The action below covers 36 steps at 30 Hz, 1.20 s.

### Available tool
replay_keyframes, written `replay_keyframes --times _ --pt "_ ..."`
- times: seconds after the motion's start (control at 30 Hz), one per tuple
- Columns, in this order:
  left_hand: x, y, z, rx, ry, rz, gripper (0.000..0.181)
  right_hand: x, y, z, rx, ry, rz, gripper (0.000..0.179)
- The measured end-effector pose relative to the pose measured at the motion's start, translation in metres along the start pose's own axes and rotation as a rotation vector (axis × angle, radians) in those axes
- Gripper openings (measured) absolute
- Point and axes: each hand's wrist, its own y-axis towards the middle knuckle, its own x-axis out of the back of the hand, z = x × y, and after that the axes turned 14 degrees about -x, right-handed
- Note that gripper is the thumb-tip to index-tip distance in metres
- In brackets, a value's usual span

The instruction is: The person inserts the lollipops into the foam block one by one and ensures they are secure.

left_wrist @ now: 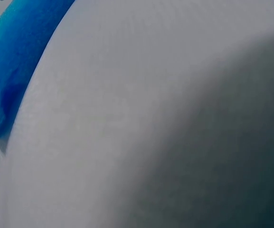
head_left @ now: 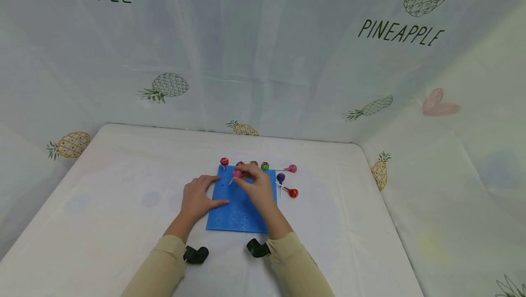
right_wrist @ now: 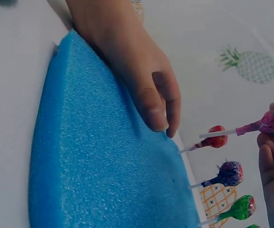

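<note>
A pink-wrapped lollipop (head_left: pixel 237 173) is pinched by its head between the thumb and fingers of my right hand (head_left: pixel 256 189). Its white stick (right_wrist: pixel 217 134) is bare and points down towards the blue foam block (head_left: pixel 236 212). My left hand (head_left: pixel 199 197) rests at the left side of the block, thumb on top and fingers spread along the edge. Along the far edge of the foam stand several lollipops on their sticks: a red one (right_wrist: pixel 217 137), a dark blue one (right_wrist: pixel 230 174) and a green one (right_wrist: pixel 243 207) among them.
Right of the block lie loose lollipops: a pink one (head_left: pixel 291 168), a purple one (head_left: pixel 281 177) and a red one (head_left: pixel 292 193). A white cloth (head_left: pixel 135 187) covers the table, and a pineapple-print curtain (head_left: pixel 263 59) hangs behind it.
</note>
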Motion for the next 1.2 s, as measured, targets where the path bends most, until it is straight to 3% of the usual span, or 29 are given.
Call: replay_keyframes --times 0.13,0.43,0.77,1.2 --pt "0.001 0.000 0.000 -0.021 0.003 0.010 0.092 -0.005 0.008 -0.016 -0.041 -0.027 0.005 0.029" --pt "0.002 -0.001 0.000 -0.040 0.013 0.013 0.095 -0.011 0.015 -0.020 -0.070 -0.157 0.010 0.029" --pt "0.000 -0.003 0.002 -0.058 0.001 -0.007 0.093 -0.016 0.022 -0.023 -0.111 -0.184 0.040 0.026" --pt "-0.001 -0.003 0.001 -0.050 -0.013 -0.021 0.093 -0.023 0.025 -0.025 -0.094 -0.230 0.034 0.029"
